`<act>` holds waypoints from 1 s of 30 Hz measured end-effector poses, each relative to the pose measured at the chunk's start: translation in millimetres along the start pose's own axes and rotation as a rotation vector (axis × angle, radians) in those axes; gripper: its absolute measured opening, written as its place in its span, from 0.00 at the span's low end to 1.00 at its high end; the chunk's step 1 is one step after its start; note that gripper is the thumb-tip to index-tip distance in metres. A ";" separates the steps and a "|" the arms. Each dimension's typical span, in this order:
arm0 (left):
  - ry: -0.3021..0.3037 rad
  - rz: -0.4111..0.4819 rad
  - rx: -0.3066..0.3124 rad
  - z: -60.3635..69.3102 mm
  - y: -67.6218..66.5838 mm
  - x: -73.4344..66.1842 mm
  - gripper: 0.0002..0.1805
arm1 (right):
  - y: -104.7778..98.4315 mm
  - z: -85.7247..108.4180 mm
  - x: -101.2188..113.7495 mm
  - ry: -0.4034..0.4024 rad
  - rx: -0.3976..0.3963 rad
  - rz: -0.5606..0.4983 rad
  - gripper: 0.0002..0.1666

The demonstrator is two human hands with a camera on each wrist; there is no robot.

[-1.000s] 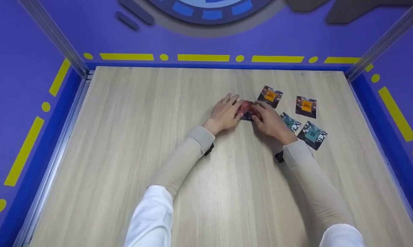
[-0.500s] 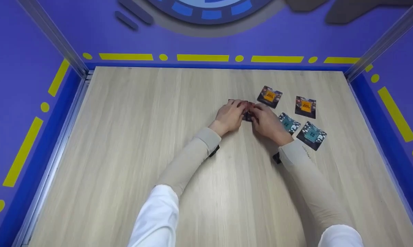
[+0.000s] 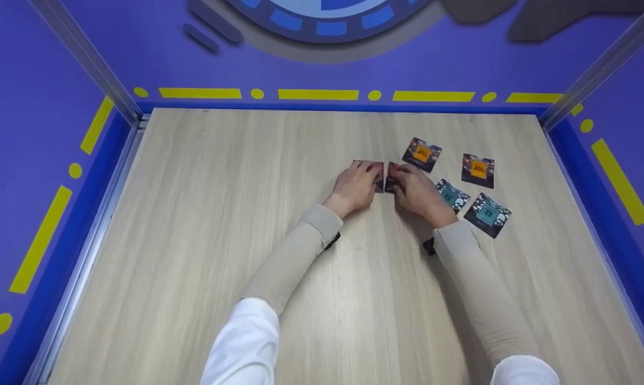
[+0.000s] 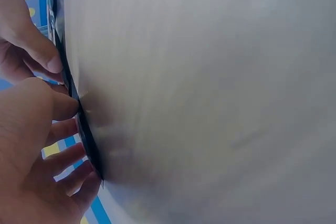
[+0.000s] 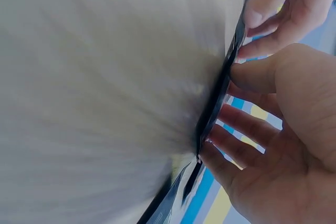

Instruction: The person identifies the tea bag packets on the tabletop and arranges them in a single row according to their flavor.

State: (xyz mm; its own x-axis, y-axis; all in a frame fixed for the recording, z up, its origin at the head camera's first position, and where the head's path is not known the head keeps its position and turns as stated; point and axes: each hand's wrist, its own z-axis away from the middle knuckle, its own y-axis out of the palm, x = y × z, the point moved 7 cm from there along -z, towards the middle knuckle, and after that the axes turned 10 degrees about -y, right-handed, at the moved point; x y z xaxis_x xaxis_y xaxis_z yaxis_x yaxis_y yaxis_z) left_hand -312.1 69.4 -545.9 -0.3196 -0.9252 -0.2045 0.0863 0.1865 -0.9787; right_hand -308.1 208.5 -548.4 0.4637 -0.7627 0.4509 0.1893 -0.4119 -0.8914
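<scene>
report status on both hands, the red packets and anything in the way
Left hand holds left red packet; right hand holds right red packet. Narrow gap between packets. No obstruction seen there; teal packet beside right hand.

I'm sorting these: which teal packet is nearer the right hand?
The left teal packet, partly hidden by the right hand; the other teal packet lies farther right, uncovered.

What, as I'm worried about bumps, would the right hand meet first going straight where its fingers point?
Probably the reddish packet in the left hand, just across a narrow gap from the second packet the right hand holds; exact depth is unclear.
</scene>
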 end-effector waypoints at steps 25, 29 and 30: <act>0.011 0.105 0.028 57.9 -14.4 67.3 0.24 | 1.7 -3.0 0.3 -0.003 0.045 0.004 0.24; 0.010 0.130 0.016 67.2 -19.4 80.0 0.23 | -0.1 -2.3 0.0 -0.005 0.036 0.004 0.24; 0.010 0.134 0.014 69.3 -20.3 83.1 0.24 | -0.8 -1.9 -0.7 -0.003 0.034 0.005 0.24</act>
State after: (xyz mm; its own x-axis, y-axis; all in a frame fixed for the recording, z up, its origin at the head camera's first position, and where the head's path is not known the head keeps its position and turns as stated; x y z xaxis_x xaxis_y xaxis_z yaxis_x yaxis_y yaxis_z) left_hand -275.0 -34.1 -541.6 -0.3141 -0.8887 -0.3339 0.1420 0.3037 -0.9421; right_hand -310.2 208.5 -547.9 0.4671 -0.7633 0.4463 0.2165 -0.3906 -0.8947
